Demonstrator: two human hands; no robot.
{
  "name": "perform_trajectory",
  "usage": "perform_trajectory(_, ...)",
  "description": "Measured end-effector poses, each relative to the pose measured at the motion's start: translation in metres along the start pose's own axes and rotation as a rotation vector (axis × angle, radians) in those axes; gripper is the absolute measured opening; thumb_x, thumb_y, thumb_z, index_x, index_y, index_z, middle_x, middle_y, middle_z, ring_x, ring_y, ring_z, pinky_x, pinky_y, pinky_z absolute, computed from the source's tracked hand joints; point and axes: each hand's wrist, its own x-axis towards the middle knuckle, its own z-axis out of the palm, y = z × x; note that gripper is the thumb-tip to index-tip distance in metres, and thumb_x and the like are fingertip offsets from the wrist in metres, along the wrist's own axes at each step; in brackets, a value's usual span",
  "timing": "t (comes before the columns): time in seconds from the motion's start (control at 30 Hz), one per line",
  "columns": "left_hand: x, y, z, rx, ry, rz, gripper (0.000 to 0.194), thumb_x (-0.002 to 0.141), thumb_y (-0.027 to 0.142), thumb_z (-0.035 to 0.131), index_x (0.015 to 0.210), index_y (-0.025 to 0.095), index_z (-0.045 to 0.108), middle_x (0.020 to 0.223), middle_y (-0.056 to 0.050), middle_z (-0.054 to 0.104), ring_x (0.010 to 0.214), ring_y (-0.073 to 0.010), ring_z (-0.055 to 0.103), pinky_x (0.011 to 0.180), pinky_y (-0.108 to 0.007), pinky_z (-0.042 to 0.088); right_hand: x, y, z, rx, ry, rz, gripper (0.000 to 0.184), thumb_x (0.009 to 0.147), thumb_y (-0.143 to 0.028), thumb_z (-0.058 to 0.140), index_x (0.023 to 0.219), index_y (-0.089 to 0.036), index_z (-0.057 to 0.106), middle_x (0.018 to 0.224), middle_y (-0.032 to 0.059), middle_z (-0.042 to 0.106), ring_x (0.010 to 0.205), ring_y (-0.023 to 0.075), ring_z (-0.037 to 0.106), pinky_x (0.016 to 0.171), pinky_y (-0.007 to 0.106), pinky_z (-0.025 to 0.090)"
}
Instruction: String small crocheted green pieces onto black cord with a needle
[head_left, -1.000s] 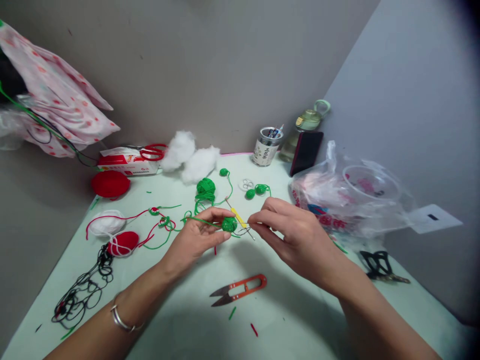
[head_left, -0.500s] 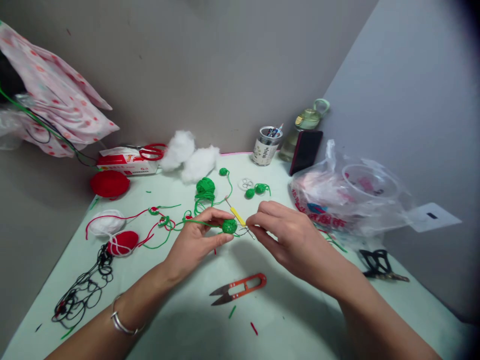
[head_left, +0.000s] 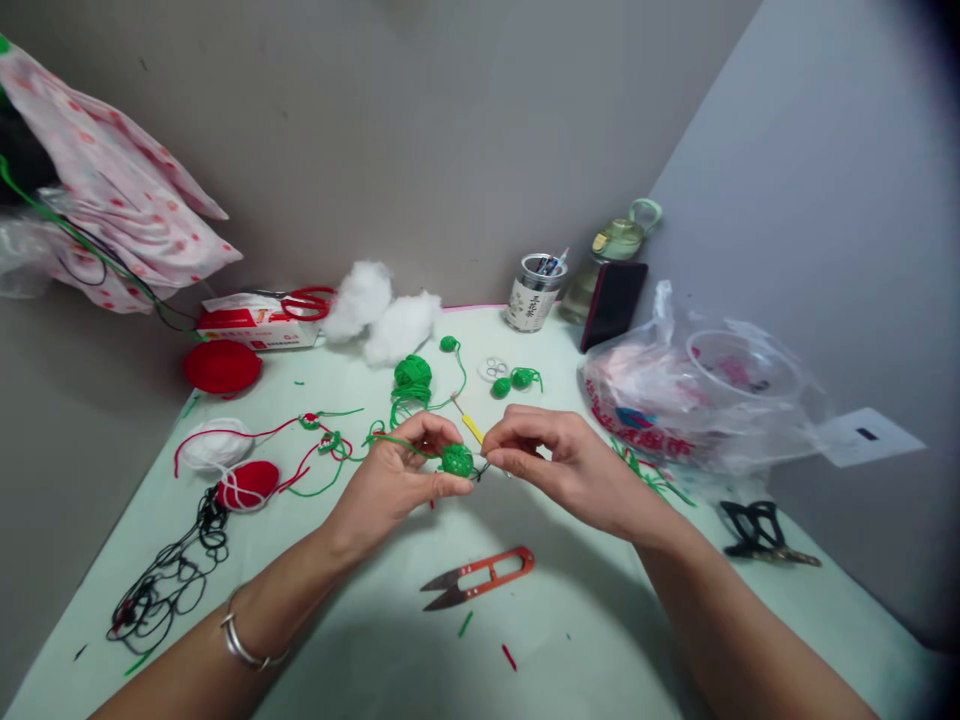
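Note:
Between the thumb and fingers of my left hand is a small green crocheted ball, a green yarn tail trailing off to its left. My right hand is closed in a pinch just right of the ball. What its fingertips grip is too thin to make out. Dark thread shows between the ball and those fingertips. Behind the hands lies a crochet hook with a yellow handle, partly covered by my right hand. Orange thread snips rest on the table in front.
A green yarn ball, small green crocheted balls and white stuffing lie behind. Red-and-white yarn and tangled black cord are left. A plastic bag, a black claw clip and a pen tin stand right.
My right hand has moved slightly left, its fingertips now closer to the green ball. The ball has turned and dipped a little in my left fingers.

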Motion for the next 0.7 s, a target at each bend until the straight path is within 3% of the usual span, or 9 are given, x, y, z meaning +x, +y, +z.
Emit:
perform_trajectory(0.3, -0.004, 0.002, 0.004, 0.042, -0.022, 0.036, 0.032, 0.064, 0.018, 0.084, 0.085, 0.022, 0.06, 0.076, 0.005, 0.038, 0.073, -0.0128, 0.039, 0.066, -0.025, 0.034, 0.005, 0.01, -0.002, 0.194, -0.057, -0.002, 0.014, 0.09, -0.027, 0.066, 0.084, -0.017, 0.072, 0.078, 0.0004, 0.061, 0.069, 0.011, 0.049, 0.064, 0.026, 0.039)
perform_trajectory(0.57, -0.008, 0.005, 0.004, 0.071, -0.043, 0.036, 0.033, 0.065, 0.017, 0.084, 0.084, 0.022, 0.058, 0.078, 0.005, 0.041, 0.074, -0.0126, 0.04, 0.065, -0.025, 0.035, 0.006, 0.01, 0.008, 0.292, -0.052, 0.003, 0.019, 0.089, -0.034, 0.068, 0.082, -0.017, 0.072, 0.076, -0.0005, 0.059, 0.068, 0.0105, 0.047, 0.064, 0.026, 0.037)
perform_trajectory(0.7, -0.009, 0.005, 0.004, 0.066, -0.052, 0.055, 0.034, 0.067, 0.017, 0.084, 0.084, 0.022, 0.055, 0.085, 0.004, 0.05, 0.081, -0.0131, 0.047, 0.069, -0.025, 0.039, 0.006, 0.01, 0.008, 0.28, -0.033, 0.0, 0.017, 0.09, -0.031, 0.068, 0.081, -0.017, 0.071, 0.075, -0.0008, 0.059, 0.068, 0.0106, 0.048, 0.065, 0.026, 0.037)
